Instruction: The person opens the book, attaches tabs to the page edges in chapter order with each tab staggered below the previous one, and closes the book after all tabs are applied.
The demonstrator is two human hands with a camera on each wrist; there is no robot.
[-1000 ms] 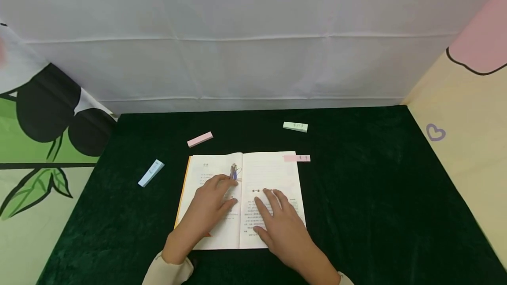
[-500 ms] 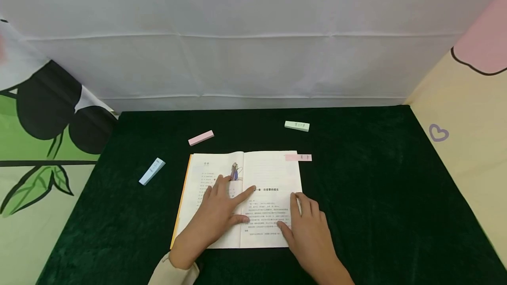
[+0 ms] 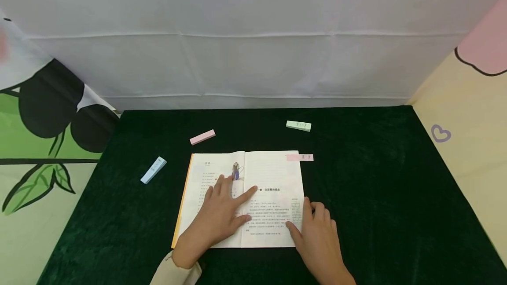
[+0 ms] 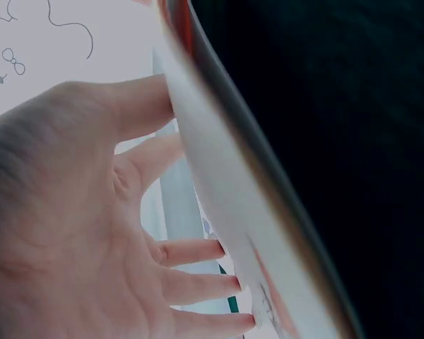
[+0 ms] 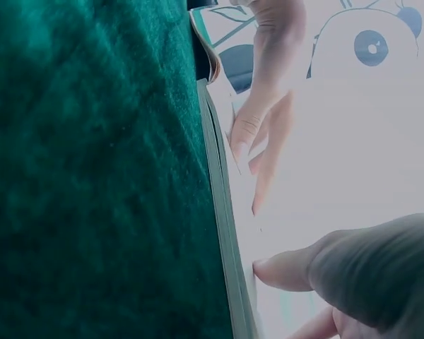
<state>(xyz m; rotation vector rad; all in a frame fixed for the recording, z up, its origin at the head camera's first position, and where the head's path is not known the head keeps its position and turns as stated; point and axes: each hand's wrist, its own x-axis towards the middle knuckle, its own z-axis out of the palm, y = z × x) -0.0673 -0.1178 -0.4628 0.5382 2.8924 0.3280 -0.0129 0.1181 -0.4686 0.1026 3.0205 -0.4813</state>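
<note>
An open book (image 3: 273,175) lies on the dark green cloth, text on both pages. A pink sticky tab (image 3: 299,157) juts past its upper right edge. My left hand (image 3: 215,219) rests spread over the left page, thumb and index finger reaching across the gutter onto the right page. In the left wrist view, its fingertips (image 4: 210,249) touch the paper. At the right page's outer edge is my right hand (image 3: 321,241); its thumb touches the page, while the other fingers lie at and beyond the edge. The right wrist view shows that thumb (image 5: 286,270) against the paper.
Around the book's far side lie a blue sticky-note pad (image 3: 153,170), a pink pad (image 3: 202,137) and a pale green pad (image 3: 299,126) with handwriting. A white curtain (image 3: 253,65) hangs behind the table, with printed cloth panels (image 3: 467,144) at both sides.
My right hand has slid rightward from the middle of the right page to its outer edge. The left hand has shifted slightly right and spread its thumb and index finger over the gutter.
</note>
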